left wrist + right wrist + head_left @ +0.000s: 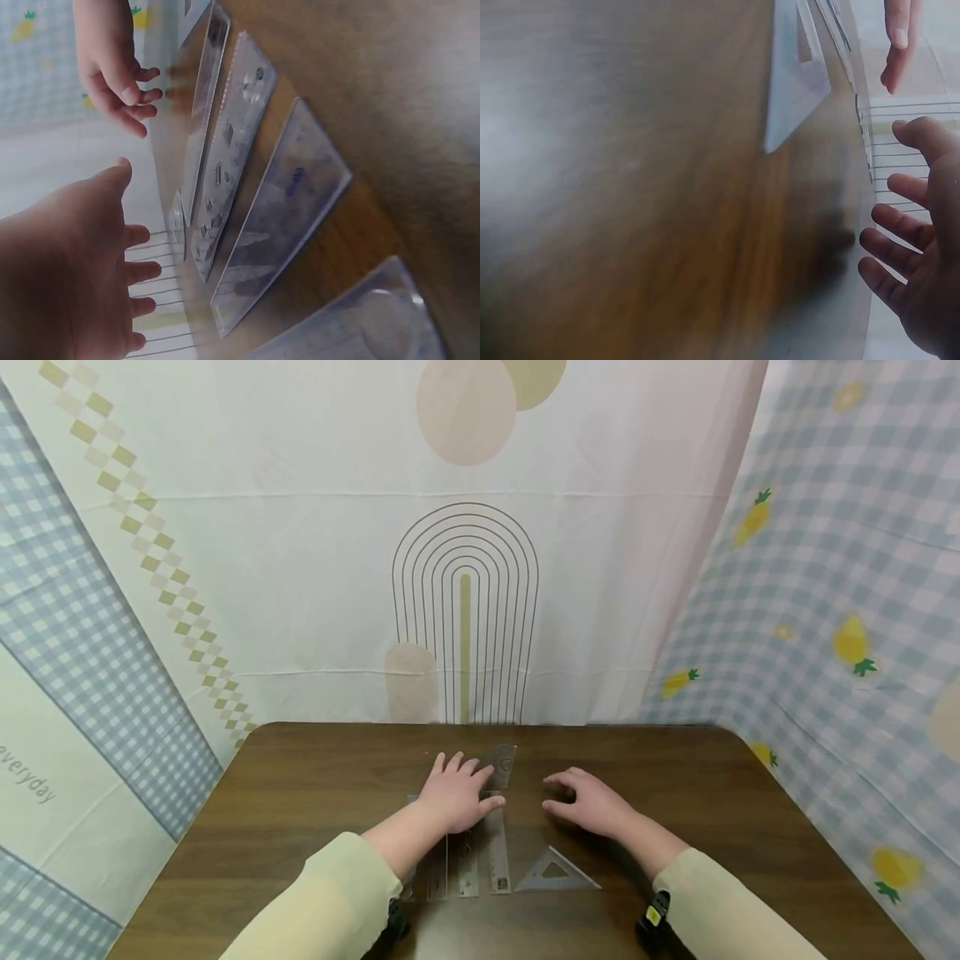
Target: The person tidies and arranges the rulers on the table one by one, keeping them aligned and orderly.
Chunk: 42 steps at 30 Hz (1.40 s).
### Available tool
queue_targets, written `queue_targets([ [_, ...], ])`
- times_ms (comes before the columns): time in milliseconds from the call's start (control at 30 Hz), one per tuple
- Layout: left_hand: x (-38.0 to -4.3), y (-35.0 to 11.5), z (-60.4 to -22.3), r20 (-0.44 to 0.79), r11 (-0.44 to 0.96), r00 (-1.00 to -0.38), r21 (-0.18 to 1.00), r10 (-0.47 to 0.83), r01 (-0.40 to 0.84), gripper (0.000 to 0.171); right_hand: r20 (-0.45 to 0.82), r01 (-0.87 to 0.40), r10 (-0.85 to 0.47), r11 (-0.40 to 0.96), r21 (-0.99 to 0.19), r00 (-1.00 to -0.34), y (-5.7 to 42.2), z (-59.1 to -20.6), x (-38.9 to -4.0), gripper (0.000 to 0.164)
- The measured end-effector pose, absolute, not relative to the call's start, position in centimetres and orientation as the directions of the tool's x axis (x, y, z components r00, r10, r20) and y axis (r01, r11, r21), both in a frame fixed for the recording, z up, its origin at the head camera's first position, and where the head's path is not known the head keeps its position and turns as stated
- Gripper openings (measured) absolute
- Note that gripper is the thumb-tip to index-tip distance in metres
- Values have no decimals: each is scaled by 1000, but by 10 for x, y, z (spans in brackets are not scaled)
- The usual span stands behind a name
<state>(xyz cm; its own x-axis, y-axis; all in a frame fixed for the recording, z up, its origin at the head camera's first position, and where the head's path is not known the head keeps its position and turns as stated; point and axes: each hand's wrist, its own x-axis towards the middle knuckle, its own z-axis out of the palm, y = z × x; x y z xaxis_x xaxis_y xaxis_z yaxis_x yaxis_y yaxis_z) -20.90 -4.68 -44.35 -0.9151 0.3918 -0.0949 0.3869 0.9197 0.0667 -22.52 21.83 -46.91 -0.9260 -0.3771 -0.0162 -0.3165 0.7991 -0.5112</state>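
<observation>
In the head view my left hand (453,797), fingers spread, is over the far ends of several clear plastic rulers (499,860) lying side by side. Past its fingertips lies a clear plastic piece (504,766) with a curved marking, partly hidden by the fingers. My right hand (592,802) hovers to the right with loosely bent fingers and nothing in them. A clear set square (558,882) with a triangular hole lies nearer me, between the rulers and the right forearm. In the left wrist view, one ruler (232,150) carries cut-out shapes.
The brown wooden table (300,810) has rounded far corners. Behind it hangs a pale cloth (322,593) with arch lines, and a blue checked cloth (810,568) hangs at the right. A dark wrist device (654,920) sits at the right cuff.
</observation>
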Motion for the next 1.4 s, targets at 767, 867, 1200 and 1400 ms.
queue_targets([
  [767, -256, -37, -452, -201, 978, -958, 68, 206, 196, 83, -50, -260, -312, 860, -439, -949, 175, -474, -289, 56],
  [867, -257, -35, -452, -209, 979, -957, 66, 202, 192, 85, -68, -245, -303, 866, -436, -951, 172, -471, -296, 57],
  [1200, -257, -30, -453, -212, 978, -955, 23, 207, 207, 86, -102, -202, -263, 893, -401, -959, 162, -467, -307, 57],
  [1400, -260, -28, -454, -224, 977, -952, -3, 209, 215, 86, -121, -190, -252, 907, -376, -960, 156, -468, -309, 57],
])
